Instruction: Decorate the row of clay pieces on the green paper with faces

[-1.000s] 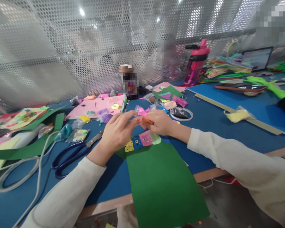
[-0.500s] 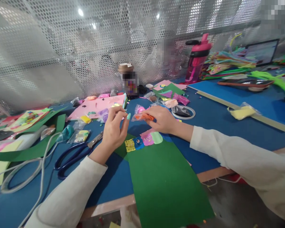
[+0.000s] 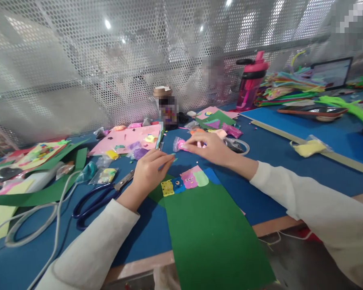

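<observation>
My right hand point(image 3: 210, 149) is closed at the fingertips on a small clear packet of pink clay point(image 3: 180, 144) at the middle of the table. My left hand point(image 3: 151, 167) hovers over the table to its left, thumb and fingers pinched together; anything between them is too small to make out. Below both hands lies a green sheet point(image 3: 213, 229) reaching past the table edge. Along its top sit flat clay shapes: a yellow dotted square point(image 3: 167, 188), a blue one-eyed piece point(image 3: 178, 185), a pink face piece point(image 3: 190, 179) and a pale green piece point(image 3: 201, 177).
Blue-handled scissors point(image 3: 93, 205) lie left of my left hand, near a white cable point(image 3: 58, 213). Pink paper point(image 3: 121, 139) with clay bits, a lidded cup point(image 3: 163, 92) and a pink bottle point(image 3: 251, 82) stand farther back. A phone point(image 3: 313, 109) lies right.
My right hand has let go of the orange clay packet, which now shows behind it, and has taken hold of the pink clay packet. My left hand has lowered slightly, fingers still pinched.
</observation>
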